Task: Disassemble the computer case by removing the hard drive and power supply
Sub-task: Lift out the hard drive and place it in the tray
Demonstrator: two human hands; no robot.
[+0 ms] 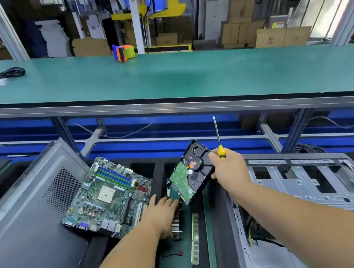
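Now we are carrying the hard drive (192, 171), tilted, in our right hand (229, 167), its fingers also gripping the screwdriver (218, 138); our left hand (164, 213), fingers relaxed, is clearing a spot below, so we should be lowering it flat.

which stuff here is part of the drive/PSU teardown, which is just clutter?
Job:
hard drive, in right hand
screwdriver, same hand
case
left hand, below the drive

Clutter:
motherboard
RAM stick
side panel
tape roll
black cable
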